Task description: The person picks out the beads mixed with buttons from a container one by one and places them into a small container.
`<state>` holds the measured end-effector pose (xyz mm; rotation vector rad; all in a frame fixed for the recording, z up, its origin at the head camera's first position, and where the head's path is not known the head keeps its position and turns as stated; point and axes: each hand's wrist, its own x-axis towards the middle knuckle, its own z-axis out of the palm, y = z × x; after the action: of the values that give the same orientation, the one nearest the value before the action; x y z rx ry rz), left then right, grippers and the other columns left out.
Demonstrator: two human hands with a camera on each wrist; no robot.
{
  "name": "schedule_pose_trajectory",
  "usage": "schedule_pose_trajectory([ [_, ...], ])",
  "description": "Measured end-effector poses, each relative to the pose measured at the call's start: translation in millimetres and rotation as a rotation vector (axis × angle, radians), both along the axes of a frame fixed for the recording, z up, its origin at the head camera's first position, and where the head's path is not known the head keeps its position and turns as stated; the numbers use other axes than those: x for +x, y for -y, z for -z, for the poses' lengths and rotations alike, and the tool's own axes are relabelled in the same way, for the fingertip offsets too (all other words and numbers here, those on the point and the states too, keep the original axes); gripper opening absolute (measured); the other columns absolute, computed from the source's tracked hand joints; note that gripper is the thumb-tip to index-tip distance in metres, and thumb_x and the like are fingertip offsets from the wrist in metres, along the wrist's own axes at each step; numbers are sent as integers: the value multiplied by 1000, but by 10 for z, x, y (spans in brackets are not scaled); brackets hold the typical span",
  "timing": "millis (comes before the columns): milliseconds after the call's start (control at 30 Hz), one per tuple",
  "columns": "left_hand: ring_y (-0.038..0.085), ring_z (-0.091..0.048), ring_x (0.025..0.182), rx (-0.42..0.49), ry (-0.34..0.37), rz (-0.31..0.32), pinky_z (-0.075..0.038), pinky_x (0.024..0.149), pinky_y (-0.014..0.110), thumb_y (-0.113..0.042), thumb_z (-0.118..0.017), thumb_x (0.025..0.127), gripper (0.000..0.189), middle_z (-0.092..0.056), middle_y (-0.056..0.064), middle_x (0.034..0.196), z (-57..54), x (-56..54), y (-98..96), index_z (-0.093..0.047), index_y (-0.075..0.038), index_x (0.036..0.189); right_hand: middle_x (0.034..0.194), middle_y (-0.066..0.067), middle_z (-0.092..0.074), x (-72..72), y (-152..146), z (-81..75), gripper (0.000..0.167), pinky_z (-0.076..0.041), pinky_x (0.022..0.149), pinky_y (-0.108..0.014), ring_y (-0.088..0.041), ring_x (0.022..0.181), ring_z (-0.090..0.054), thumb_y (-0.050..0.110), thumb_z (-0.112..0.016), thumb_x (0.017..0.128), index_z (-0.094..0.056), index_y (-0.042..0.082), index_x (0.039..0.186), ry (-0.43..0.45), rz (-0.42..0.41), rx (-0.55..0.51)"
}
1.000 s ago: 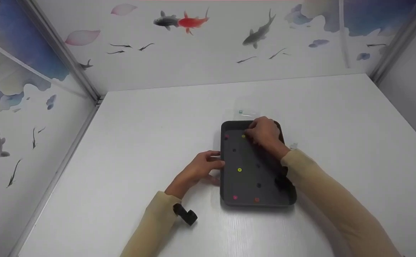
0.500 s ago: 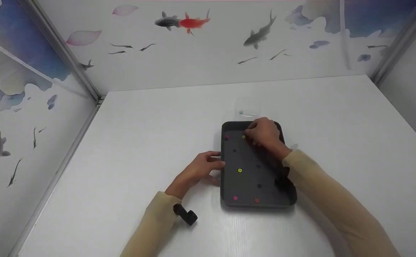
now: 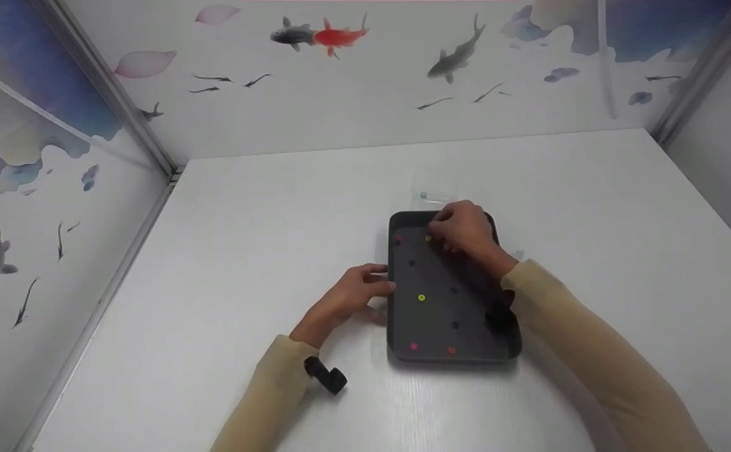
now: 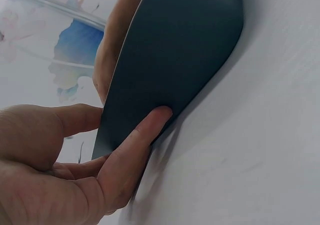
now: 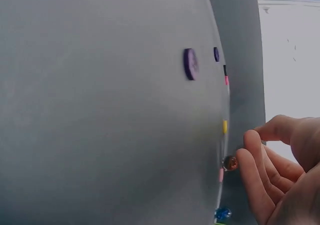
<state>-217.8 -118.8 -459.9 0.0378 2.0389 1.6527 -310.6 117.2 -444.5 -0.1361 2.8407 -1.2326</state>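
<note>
A dark grey tray (image 3: 434, 323) holds several small buttons spaced apart, among them a yellow button (image 3: 421, 297) and a purple button (image 5: 190, 64). My left hand (image 3: 356, 292) rests against the tray's left side, its fingers fairly straight. One digit touches the rim and another presses the outer wall (image 4: 190, 45). At the tray's far right end is my right hand (image 3: 465, 226), thumb and forefinger tips close together beside a yellow button. An orange bead (image 5: 230, 163) shows right by a fingertip. Whether anything small sits between the fingertips is hidden.
A clear plastic bag (image 3: 438, 199) with a small bluish item lies just behind the tray. Something small and clear (image 3: 517, 255) lies right of the tray, partly behind the right wrist. A blue bead (image 5: 222, 214) is in the tray. Printed wall panels (image 3: 371, 100) enclose the white table.
The right wrist has shifted slightly to the right while its fingertips stay near the same yellow button. My left hand and the tray have not visibly moved.
</note>
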Motion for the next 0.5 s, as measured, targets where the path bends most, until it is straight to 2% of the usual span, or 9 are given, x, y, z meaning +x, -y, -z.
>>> schedule_pose_trajectory([
  [200,27,-66,120,-8,4,-7,-64,83,40,-18,-65,95,57,-59,19,139,-2,1,-4,-46,-4,147,85,-12,-75,0,2,-74,23,-53,51,-24,-16,57,-67,24,-65,92,-74,7,103,-12,-3,42],
  [367,27,-66,120,-13,16,-19,-64,82,39,-16,-65,96,58,-57,18,142,-5,-2,-14,-45,-4,148,95,-12,-76,-27,0,-135,27,-51,61,-28,-17,64,-67,27,-65,91,-76,7,106,-48,15,95],
  [500,28,-66,121,-1,26,-23,-65,80,39,-15,-65,96,58,-56,19,142,-13,-1,-13,-44,-4,149,92,-14,-76,-43,-16,-199,26,-50,59,-26,-18,66,-67,26,-66,92,-76,5,105,-82,11,70],
])
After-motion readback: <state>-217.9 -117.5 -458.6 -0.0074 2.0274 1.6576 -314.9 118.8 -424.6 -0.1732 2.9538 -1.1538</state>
